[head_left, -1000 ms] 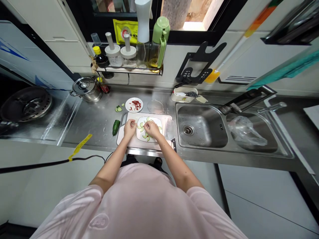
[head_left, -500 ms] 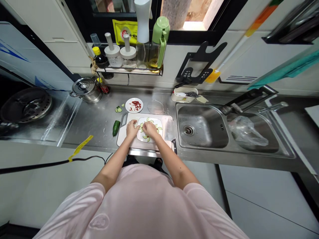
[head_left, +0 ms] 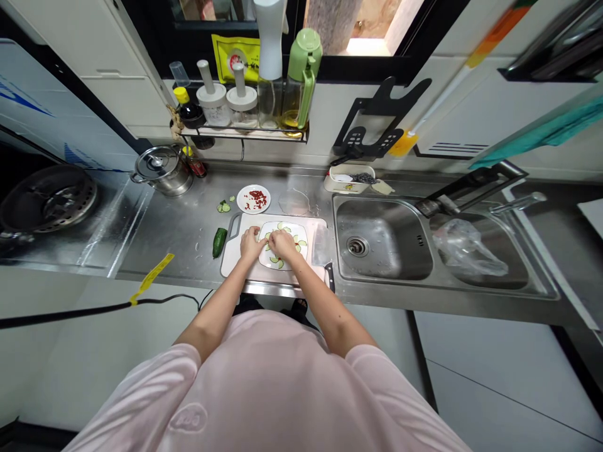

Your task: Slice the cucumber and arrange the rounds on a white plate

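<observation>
My left hand and right hand: fingers bent, tips close together above square plate; cannot tell if pinching | green slices on it | cutting board beneath | cucumber beside board | round plate, red pieces, beyond

White plate with slices of cucumber, lying on a light cutting board.
The plate is flat, almost square, with rounded corners. The slices of cucumber are thin and pale green, with darker green edges; they are arranged in small curved groups around the plate, and white surface is seen between them. The upper left part is partly hidden.
</observation>
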A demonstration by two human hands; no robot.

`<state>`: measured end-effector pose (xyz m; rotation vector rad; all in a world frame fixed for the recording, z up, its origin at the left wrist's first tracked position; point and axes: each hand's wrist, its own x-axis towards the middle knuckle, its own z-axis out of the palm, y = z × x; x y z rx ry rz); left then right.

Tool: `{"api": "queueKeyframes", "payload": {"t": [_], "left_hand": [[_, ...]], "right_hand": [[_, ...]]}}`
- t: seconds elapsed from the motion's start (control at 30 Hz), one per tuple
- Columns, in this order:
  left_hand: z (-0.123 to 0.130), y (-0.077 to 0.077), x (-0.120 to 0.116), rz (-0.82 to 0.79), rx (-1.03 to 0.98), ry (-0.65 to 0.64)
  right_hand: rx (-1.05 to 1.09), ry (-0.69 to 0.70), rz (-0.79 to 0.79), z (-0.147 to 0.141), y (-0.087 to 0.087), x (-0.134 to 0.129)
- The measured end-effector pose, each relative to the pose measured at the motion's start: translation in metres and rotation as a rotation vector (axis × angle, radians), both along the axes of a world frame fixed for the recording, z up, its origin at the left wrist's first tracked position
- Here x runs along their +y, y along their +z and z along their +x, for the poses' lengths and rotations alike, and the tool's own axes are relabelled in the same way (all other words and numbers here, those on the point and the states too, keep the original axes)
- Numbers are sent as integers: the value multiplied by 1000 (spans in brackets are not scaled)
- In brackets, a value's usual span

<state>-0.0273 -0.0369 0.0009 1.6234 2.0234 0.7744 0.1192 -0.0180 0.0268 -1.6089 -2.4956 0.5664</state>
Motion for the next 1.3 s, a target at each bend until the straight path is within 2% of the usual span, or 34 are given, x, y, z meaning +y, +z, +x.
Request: {"api": "queueKeyframes", "payload": {"t": [0.5, 0.87, 1.3], "left_hand": [[1, -1, 0, -6, 6, -10], [-1, 4, -1, 19, -10, 12], [2, 3, 0, 27, 12, -10]], "right_hand": [[-20, -38, -8, 0, 8, 0], [6, -59, 9, 10, 12, -2], [-10, -66, 3, 4, 10, -1]]}}
